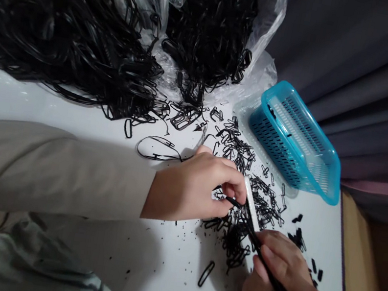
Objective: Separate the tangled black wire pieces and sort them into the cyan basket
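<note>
My left hand point(206, 182) reaches in from the left, its thumb and fingers pinched on the tip of a thin black piece over a heap of small black loops point(233, 241). My right hand point(290, 281) is closed around a long, slim black stick-like thing point(278, 286) that slants up toward the left fingertips. A narrow whitish strip point(251, 205) runs from the left fingers to the right fingertips; which hand holds it I cannot tell. One loose black loop point(206, 274) lies nearer to me.
A blue perforated basket point(292, 137) stands at the right. Large tangles of black strips point(60, 29) and a clear plastic bag point(268, 34) of black pieces point(214, 24) fill the back. Small black scraps point(297, 237) lie near the white table's point(337, 269) right edge.
</note>
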Tool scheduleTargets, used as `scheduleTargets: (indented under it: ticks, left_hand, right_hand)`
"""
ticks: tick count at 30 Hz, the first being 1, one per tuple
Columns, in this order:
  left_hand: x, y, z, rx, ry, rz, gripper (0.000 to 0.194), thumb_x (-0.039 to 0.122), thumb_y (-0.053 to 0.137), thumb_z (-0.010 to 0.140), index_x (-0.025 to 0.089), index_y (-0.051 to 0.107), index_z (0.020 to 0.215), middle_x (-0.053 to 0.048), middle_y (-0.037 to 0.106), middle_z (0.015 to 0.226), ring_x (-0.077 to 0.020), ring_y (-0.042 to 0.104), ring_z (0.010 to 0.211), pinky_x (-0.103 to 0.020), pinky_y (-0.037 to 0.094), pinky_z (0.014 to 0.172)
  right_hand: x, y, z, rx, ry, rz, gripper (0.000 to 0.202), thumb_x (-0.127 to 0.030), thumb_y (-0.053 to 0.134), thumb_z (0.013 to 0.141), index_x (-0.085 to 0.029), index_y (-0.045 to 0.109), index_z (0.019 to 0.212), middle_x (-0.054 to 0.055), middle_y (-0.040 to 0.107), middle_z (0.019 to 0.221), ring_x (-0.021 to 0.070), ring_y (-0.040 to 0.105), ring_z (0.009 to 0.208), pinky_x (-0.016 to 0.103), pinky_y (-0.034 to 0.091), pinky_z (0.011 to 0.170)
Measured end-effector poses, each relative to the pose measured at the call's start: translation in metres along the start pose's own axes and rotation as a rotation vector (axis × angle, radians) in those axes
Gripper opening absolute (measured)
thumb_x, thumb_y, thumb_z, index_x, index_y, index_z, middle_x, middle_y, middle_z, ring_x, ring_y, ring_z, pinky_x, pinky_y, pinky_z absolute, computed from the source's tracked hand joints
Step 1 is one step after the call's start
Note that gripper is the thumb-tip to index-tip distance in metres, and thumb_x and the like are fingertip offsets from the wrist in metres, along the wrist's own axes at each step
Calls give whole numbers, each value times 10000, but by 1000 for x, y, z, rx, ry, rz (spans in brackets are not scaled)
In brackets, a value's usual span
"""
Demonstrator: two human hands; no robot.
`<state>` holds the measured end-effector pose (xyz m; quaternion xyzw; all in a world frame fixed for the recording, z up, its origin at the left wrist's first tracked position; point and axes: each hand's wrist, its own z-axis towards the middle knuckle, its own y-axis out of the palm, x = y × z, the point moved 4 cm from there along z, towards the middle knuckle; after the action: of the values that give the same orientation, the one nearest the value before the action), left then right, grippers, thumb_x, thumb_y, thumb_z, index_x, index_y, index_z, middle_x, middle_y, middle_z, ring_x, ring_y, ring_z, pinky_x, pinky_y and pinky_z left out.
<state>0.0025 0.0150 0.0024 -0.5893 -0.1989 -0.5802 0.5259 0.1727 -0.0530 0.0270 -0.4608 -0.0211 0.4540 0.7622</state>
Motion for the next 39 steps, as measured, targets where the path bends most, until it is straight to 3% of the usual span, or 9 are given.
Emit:
scheduleTargets:
  ticks: [4, 9, 13, 17, 23, 28, 32, 36, 39]
  left_hand:
    - [0, 0, 0, 2, -9, 1, 143, 88, 614, 735, 179, 678, 826, 55, 650, 831, -91, 587, 777, -349, 266, 905]
    - [0, 0, 0, 1, -13, -13, 136, 95, 617, 732, 175, 679, 824, 55, 656, 830, -89, 591, 774, -349, 266, 906]
    - [-2, 2, 0, 15, -13, -9, 142, 85, 619, 726, 173, 681, 818, 61, 661, 831, -82, 590, 765, -346, 267, 904]
    - [-2, 2, 0, 16, -6, -3, 147, 82, 618, 718, 173, 679, 816, 67, 659, 815, -82, 593, 760, -345, 273, 894]
    - [-2, 2, 0, 0, -19, 4, 133, 74, 619, 727, 168, 671, 805, 62, 655, 809, -86, 586, 744, -357, 275, 889]
    - [-2, 3, 0, -12, -4, 5, 146, 57, 617, 725, 167, 668, 808, 61, 656, 811, -87, 585, 752, -354, 270, 886]
    - [-2, 4, 0, -45, -13, -8, 131, 87, 636, 746, 186, 674, 823, 58, 663, 836, -95, 587, 778, -353, 274, 904]
    - [-4, 3, 2, -75, -105, -80, 74, 200, 708, 749, 195, 697, 823, 32, 676, 836, -116, 593, 798, -310, 356, 838]
    - [-8, 4, 3, -100, -190, -162, 124, 262, 728, 739, 201, 715, 846, 10, 693, 820, -132, 603, 810, -274, 413, 760]
  right_hand:
    - [1, 1, 1, 97, 35, 22, 229, -82, 568, 844, -231, 612, 1012, 36, 645, 795, 196, 663, 786, 371, 570, 688]
    - [1, 0, 2, 77, 40, 52, 190, -103, 576, 846, -224, 634, 980, 31, 661, 774, 197, 670, 786, 367, 573, 679]
    - [6, 1, -2, 94, 49, 102, 294, -51, 624, 799, -216, 624, 1042, 24, 668, 846, 187, 666, 843, 362, 568, 729]
    - [10, 6, -6, 246, 48, 215, 308, -14, 616, 782, -160, 629, 1052, 36, 672, 882, 194, 673, 851, 352, 566, 684]
    - [15, 11, -8, 384, 328, 319, 125, -80, 596, 819, -175, 648, 881, 29, 659, 807, 185, 663, 785, 321, 556, 602]
    - [29, 10, -15, 325, 628, 435, 30, -198, 604, 865, -189, 621, 842, 19, 658, 863, 124, 641, 720, 276, 506, 678]
    - [40, 15, -17, 273, 865, 634, 153, -322, 619, 865, -190, 618, 786, -16, 616, 731, 84, 601, 672, 216, 480, 669]
    - [41, 24, -14, 242, 979, 849, 189, -355, 638, 844, -192, 603, 754, -32, 581, 634, 76, 564, 624, 187, 468, 620]
    - [42, 25, -15, 253, 992, 884, 193, -345, 644, 840, -182, 606, 743, -29, 571, 648, 76, 557, 637, 189, 470, 637]
